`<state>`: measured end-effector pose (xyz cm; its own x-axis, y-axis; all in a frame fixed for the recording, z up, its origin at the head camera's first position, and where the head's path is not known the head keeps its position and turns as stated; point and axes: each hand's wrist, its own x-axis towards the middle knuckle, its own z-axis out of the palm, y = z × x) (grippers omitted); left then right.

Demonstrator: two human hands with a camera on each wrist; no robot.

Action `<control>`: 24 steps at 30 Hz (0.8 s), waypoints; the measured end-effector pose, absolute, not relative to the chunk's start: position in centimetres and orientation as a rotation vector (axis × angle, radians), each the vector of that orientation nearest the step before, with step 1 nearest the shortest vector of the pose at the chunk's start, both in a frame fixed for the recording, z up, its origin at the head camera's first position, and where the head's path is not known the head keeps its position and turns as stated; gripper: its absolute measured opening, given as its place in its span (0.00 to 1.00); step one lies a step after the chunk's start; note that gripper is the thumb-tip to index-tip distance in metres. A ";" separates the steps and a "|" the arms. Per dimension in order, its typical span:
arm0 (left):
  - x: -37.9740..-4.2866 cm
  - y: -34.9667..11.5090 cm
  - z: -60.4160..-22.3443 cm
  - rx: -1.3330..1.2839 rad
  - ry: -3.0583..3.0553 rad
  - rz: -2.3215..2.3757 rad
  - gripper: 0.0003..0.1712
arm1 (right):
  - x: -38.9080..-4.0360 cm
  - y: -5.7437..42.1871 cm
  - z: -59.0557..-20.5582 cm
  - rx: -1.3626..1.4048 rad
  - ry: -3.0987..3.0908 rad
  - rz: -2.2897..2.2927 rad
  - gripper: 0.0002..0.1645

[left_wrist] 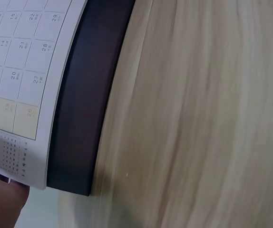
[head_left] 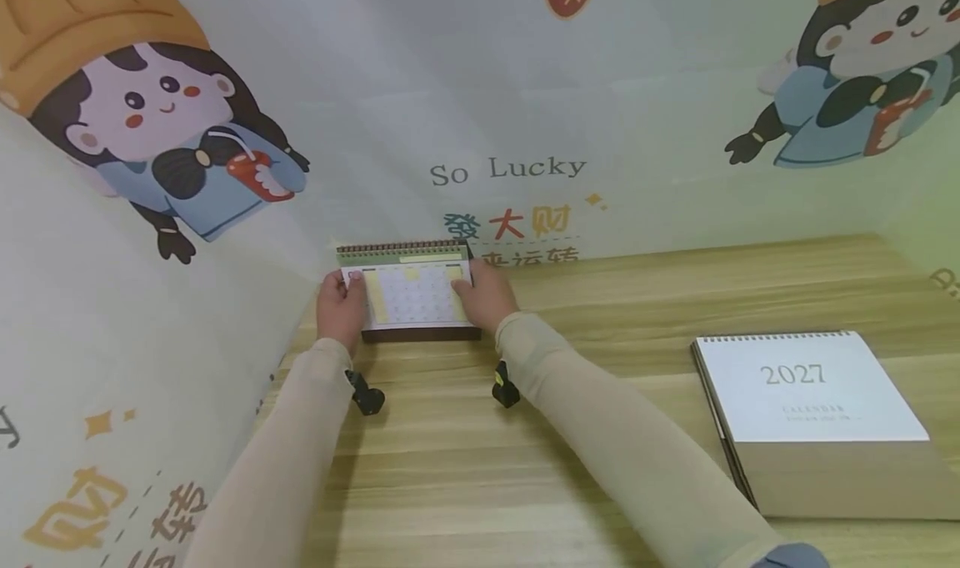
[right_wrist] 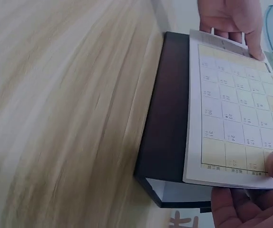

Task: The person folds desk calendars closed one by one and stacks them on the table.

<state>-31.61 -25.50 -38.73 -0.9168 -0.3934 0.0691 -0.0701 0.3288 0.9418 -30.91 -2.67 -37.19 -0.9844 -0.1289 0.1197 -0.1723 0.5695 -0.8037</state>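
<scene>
A small spiral-bound desk calendar point(head_left: 411, 297) with a dark base stands at the back left of the wooden table, its month grid facing me. My left hand point(head_left: 342, 308) grips its left edge, thumb on the front page. At the opposite edge my right hand point(head_left: 487, 297) holds it, the thumb on the page and fingers behind. In the right wrist view both hands pinch the calendar point(right_wrist: 236, 114), and its hollow stand shows below. The left wrist view has the page corner and dark base point(left_wrist: 86, 99), with only part of the left hand point(left_wrist: 3, 197) visible.
A larger 2027 desk calendar point(head_left: 813, 393) lies at the right of the wooden table point(head_left: 600, 301). Printed cloth point(head_left: 390, 92) with cartoon figures and lettering rises behind and at the left. Small black devices point(head_left: 366, 394) sit at the wrists.
</scene>
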 end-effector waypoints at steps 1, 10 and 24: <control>-31.6 -25.5 -38.7 0.423 -2.323 -1.609 0.28 | -31.0 -2.8 -37.2 0.258 -2.742 1.387 0.15; -31.5 -24.7 -39.3 0.388 -2.295 -1.572 0.28 | -31.2 -2.4 -38.2 0.252 -2.761 1.283 0.15; -31.2 -24.7 -39.4 0.463 -2.221 -1.581 0.28 | -30.8 -2.8 -38.0 0.261 -2.761 1.296 0.16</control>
